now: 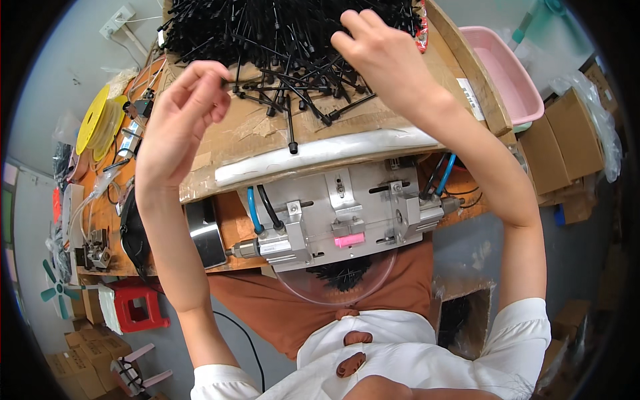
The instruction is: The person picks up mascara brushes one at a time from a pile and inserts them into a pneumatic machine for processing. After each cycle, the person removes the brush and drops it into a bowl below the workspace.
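A large heap of thin black rods with thicker capped ends [287,50] covers the far part of a cardboard-lined tray [267,130]. My left hand [183,123] is at the near left of the heap, thumb and fingers pinched on the dark end of a black rod, slightly blurred. Over the right side of the heap, my right hand [380,60] is closed with its fingers curled; what they hold, if anything, is hidden. Nearer to me sits a metal clamping fixture [340,193] with two facing cylinders and a pink piece [349,240] at its front middle.
A clear round bowl [380,280] with black pieces sits below the fixture at my lap. A phone [205,233] and black pouch [135,233] lie left; a yellow spool [97,127] stands beyond. Blue hoses [254,210] meet the fixture. A pink basin [503,73] stands right.
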Demonstrator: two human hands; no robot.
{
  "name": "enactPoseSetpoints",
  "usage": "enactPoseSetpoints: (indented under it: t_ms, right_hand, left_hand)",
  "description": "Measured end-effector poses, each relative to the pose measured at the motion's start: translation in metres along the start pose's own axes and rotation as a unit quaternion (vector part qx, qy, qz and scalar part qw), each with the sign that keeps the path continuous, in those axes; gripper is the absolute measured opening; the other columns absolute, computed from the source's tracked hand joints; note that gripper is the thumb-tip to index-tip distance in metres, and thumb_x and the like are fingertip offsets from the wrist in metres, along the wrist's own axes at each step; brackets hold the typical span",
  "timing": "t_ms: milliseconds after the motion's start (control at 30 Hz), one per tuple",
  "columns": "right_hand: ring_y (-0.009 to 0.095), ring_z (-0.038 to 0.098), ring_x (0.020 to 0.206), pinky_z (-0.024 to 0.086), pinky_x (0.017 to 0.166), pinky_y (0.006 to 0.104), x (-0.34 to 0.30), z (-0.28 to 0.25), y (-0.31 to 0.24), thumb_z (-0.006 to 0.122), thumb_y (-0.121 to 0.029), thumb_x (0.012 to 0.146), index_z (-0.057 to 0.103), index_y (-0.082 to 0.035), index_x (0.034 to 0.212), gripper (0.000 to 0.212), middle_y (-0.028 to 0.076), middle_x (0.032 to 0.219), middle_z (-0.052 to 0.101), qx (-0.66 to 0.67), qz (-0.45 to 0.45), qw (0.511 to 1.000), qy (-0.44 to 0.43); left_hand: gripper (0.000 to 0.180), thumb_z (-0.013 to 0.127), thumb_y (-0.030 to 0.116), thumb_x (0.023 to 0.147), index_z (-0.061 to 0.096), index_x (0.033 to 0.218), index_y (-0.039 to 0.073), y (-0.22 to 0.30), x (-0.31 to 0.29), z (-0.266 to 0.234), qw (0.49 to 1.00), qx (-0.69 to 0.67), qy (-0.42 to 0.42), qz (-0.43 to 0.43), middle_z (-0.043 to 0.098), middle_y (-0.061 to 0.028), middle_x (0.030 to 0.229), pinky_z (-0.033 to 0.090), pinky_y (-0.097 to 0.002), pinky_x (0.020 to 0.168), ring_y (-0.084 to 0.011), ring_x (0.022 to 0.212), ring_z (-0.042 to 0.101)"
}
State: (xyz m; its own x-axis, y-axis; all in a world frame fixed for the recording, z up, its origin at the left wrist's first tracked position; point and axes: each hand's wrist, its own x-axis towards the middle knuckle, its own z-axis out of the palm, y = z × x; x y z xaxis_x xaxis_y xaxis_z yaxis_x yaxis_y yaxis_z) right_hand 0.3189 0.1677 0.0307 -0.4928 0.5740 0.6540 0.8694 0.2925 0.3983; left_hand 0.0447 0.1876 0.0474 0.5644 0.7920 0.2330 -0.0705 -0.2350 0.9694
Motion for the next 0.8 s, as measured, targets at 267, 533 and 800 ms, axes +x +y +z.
enactPoseSetpoints:
  t_ms: [267, 533, 800]
  right_hand:
    - [0.029, 0.057, 0.091, 0.047, 0.075, 0.0375, -0.028, -0.027, 0.036, 0.059, -0.005, 0.078, 0.056, 0.001, 0.090, 0.013, 0.016, 0.093, 0.057, 0.064, 0.050, 0.996, 0.040]
    - [0.007, 0.049, 0.074, 0.039, 0.068, 0.0207, -0.101, -0.041, 0.036, 0.055, -0.024, 0.096, 0.063, 0.000, 0.107, 0.027, 0.000, 0.083, 0.058, 0.563, 0.364, 0.740, 0.060]
    - [0.012, 0.052, 0.072, 0.041, 0.064, 0.0228, -0.135, -0.071, 0.016, 0.049, -0.030, 0.099, 0.055, 0.002, 0.110, 0.034, 0.010, 0.085, 0.061, 0.685, 0.400, 0.598, 0.114]
  left_hand:
    - [0.015, 0.065, 0.004, 0.087, 0.061, 0.101, 0.001, -0.009, -0.033, 0.040, 0.970, 0.148, 0.159, 0.113, 0.058, -0.0004, 0.093, 0.041, -0.0204, 0.080, -0.0069, 0.085, 0.050]
    - [0.020, 0.067, -0.006, 0.080, 0.061, 0.098, -0.001, -0.040, -0.067, 0.068, 0.961, 0.177, 0.176, 0.119, 0.058, -0.0033, 0.099, 0.042, -0.0214, 0.080, -0.0082, 0.086, 0.052]
    - [0.076, 0.075, -0.007, 0.063, 0.046, 0.134, -0.004, -0.053, -0.136, 0.140, 0.872, 0.453, 0.116, 0.144, 0.055, -0.0091, 0.087, 0.044, -0.0306, 0.071, -0.0204, 0.078, 0.049]
